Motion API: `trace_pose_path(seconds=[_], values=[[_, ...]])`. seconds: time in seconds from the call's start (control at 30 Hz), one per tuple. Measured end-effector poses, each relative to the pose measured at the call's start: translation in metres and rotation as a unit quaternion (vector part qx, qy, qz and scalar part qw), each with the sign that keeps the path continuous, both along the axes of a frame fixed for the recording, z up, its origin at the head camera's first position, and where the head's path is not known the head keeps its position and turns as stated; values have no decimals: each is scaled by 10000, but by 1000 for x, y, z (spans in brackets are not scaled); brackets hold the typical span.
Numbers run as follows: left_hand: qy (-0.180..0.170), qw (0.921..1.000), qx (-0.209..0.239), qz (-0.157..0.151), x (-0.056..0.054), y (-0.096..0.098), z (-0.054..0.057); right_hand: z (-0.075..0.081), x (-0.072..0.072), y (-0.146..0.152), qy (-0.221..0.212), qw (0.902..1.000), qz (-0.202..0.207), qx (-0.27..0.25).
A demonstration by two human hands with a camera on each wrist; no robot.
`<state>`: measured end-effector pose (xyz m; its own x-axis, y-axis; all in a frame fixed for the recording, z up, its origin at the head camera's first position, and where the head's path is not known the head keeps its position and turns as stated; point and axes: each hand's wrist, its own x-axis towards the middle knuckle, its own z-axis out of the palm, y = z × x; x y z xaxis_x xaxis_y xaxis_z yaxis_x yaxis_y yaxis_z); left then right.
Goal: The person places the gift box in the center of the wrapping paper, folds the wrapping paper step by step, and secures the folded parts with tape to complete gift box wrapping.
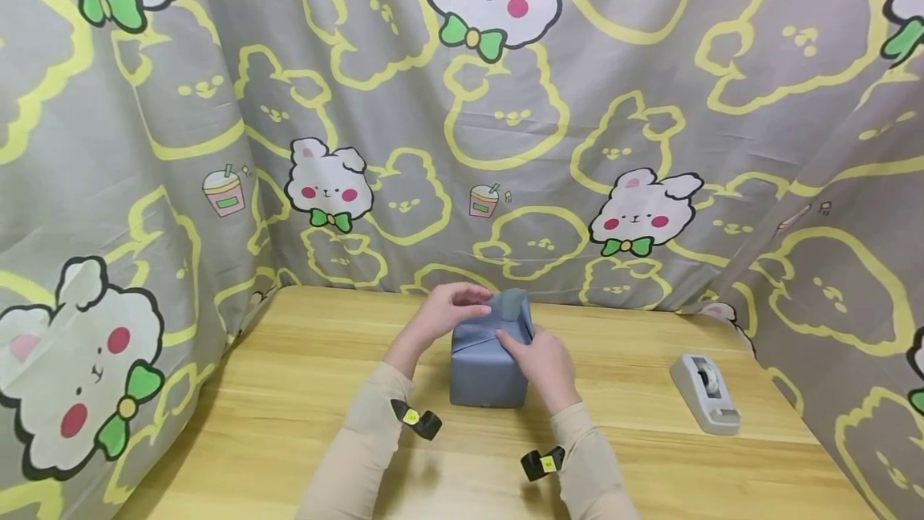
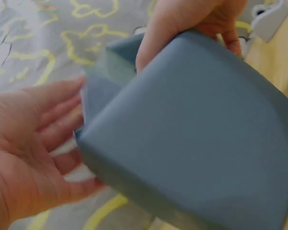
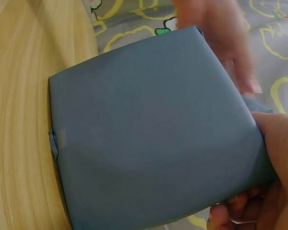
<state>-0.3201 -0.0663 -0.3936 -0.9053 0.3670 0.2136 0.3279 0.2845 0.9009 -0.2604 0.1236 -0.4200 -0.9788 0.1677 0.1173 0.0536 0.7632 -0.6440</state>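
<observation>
A box wrapped in blue-grey paper (image 1: pixel 488 379) stands on the table, and its front fills much of both wrist views. At its top, a paper flap (image 1: pixel 514 305) sticks up, partly folded. My right hand (image 1: pixel 550 361) grips the box's upper right, thumb over the top edge and fingers bent round the side. Beside the upper left edge is my left hand (image 1: pixel 446 315); in the left wrist view its spread, slightly bent fingers touch or nearly touch the folded paper. The right wrist view shows a small piece of clear tape (image 3: pixel 62 138) near the box's bottom edge.
A grey-white tape dispenser (image 1: pixel 706 393) with a roll in it sits on the wooden table (image 1: pixel 289 424), to the right of the box. A grey curtain (image 1: pixel 404 119) with cartoon prints hangs behind the table and along both sides.
</observation>
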Motion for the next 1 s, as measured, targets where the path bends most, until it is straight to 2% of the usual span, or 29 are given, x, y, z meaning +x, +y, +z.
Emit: trace_pose_path(seconds=[0.07, 0.13, 0.27, 0.37, 0.53, 0.6, 0.7, 0.77, 0.83, 0.87, 0.93, 1.0], values=[[-406, 9991, -44, 70, 1, -5, -11, 0, 0, 1, 12, 10000, 7, 22], [-911, 9956, 116, 200, 3, -8, -23, 0, 0, 1, 15, 10000, 0, 41], [-1810, 9780, 924, 474, 9, -6, -42, -1, 0, 1, 4, 10000, 6, 69], [-2066, 9661, 1445, 550, 12, -2, -49, -1, 0, 1, 12, 10000, 19, 73], [-2432, 9537, 1761, 193, 14, -5, -54, -2, 0, 1, 53, 9999, 25, 89], [-2517, 9513, 1782, 32, 14, -7, -53, -2, 0, 1, 54, 10000, 37, 61], [-2497, 9519, 1774, -72, 16, -9, -52, 1, -1, 5, 16, 9998, 190, -90], [-2470, 9523, 1791, -36, 16, -9, -52, 3, -2, 13, -164, 9970, 500, -563], [-2457, 9519, 1830, 76, 17, -9, -52, 4, -4, 26, -427, 9864, 929, -1284], [-2449, 9518, 1842, 129, 17, -9, -52, 4, -5, 33, -570, 9760, 1175, -1740], [-2436, 9516, 1863, 212, 17, -8, -53, 0, -7, 48, -866, 9460, 1664, -2645], [-2441, 9511, 1873, 253, 17, -8, -54, -8, -10, 61, -1000, 9109, 2149, -3377]])
